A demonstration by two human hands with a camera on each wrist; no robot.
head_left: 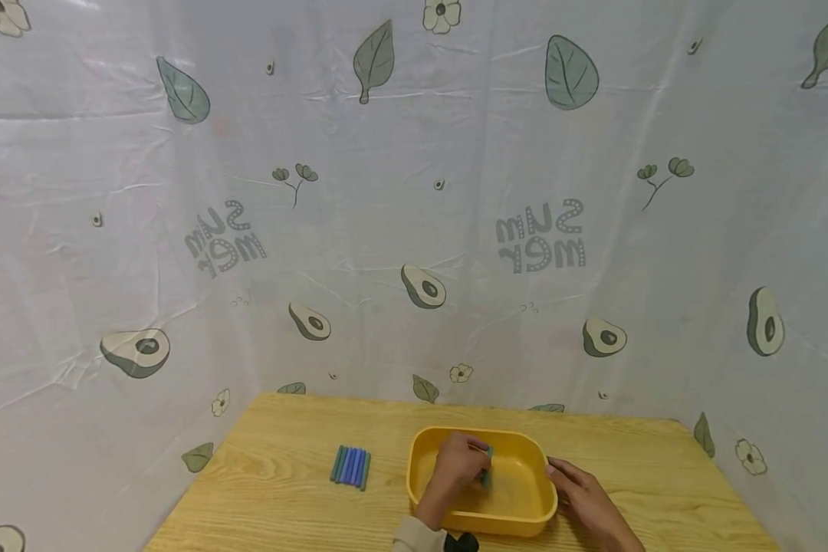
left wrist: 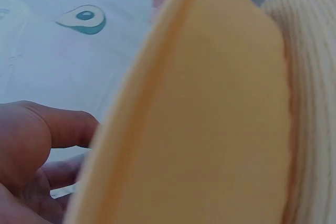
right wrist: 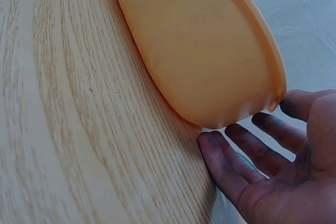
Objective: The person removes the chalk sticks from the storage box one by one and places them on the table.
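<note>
A yellow plastic basin (head_left: 517, 523) stands on the wooden table. My left hand (head_left: 461, 460) reaches into it, fingers bent down around a slim green stick (head_left: 489, 452); the fingertips are partly hidden. In the left wrist view the basin's wall (left wrist: 210, 103) covers whatever those fingers hold. At the basin's right end, my right hand (head_left: 583, 494) holds the rim with its thumb, while its fingers (right wrist: 257, 148) touch the outer wall from below the rim. To the left of the basin, several green and blue-purple sticks (head_left: 350, 468) lie side by side in a row.
The wooden table (head_left: 269, 483) runs back to a pale plastic curtain (head_left: 359, 230) printed with avocados and leaves. This curtain also hangs along the left and right sides. The basin's raised walls surround the left hand.
</note>
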